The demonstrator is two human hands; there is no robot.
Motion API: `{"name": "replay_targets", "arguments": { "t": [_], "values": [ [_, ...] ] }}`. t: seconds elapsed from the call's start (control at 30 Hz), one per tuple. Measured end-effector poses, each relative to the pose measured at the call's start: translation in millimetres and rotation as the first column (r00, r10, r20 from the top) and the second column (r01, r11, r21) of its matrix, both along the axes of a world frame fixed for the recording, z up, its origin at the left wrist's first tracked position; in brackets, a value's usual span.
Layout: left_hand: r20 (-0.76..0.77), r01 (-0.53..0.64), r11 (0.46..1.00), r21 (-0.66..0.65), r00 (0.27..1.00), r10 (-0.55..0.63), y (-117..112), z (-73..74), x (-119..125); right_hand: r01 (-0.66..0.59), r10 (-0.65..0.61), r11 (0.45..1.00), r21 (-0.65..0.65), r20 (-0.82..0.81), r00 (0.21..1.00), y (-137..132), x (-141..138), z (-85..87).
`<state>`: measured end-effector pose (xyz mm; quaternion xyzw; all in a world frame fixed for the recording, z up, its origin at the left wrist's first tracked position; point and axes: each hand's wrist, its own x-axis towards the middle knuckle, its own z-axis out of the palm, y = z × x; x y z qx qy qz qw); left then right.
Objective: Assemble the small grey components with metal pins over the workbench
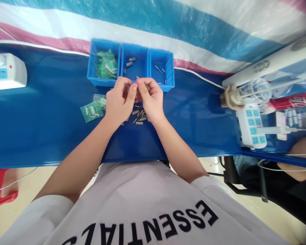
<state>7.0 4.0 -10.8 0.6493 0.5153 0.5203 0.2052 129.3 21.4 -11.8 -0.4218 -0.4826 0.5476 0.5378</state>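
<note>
Two fingertip pinches: my left hand (119,102) and right hand (150,98) grip something too small to tell, above loose metal cylinders (138,115), near a blue divided bin (135,47).

The person wears a loose, pale grey short-sleeved T-shirt (132,194) (black block capitals (173,221) across its chest read ESSENTIALS, upside down from the head view), with the left hand (119,102) and right hand (150,98) bare.

Between the fingertips (134,87) of the left hand (119,102) and right hand (151,98), something tiny, mostly hidden. Part of the heap of metal pins (139,115) out of sight under both hands. At the far left corner of the worktop (46,102), a power strip (5,73) cut off by the picture's edge; at the right end, a red can (293,101), also cut off.
</note>
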Motion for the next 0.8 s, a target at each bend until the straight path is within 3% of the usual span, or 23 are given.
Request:
{"name": "replay_targets", "arguments": {
  "t": [0.2, 0.6, 0.8],
  "values": [
    [-0.046, 0.012, 1.0, 0.006, 0.999, -0.012, -0.1, 3.1, 0.5, 0.002, -0.002, 1.0, -0.021, 0.025, 1.0, 0.4, 0.8, 0.8],
    [-0.011, -0.031, 0.999, -0.04, 0.999, 0.031, 8.0, -7.6, -9.2, -0.132, 0.116, 0.987, 0.092, 0.16, 0.98, -8.5, 1.6, 7.5],
    [-0.051, 0.078, 0.997, 0.0, 0.996, -0.078, 2.3, 2.2, -3.9, -0.012, 0.009, 0.997, 0.078, 0.04, 0.999, -1.4, 4.6, 2.0]
  ]
}}
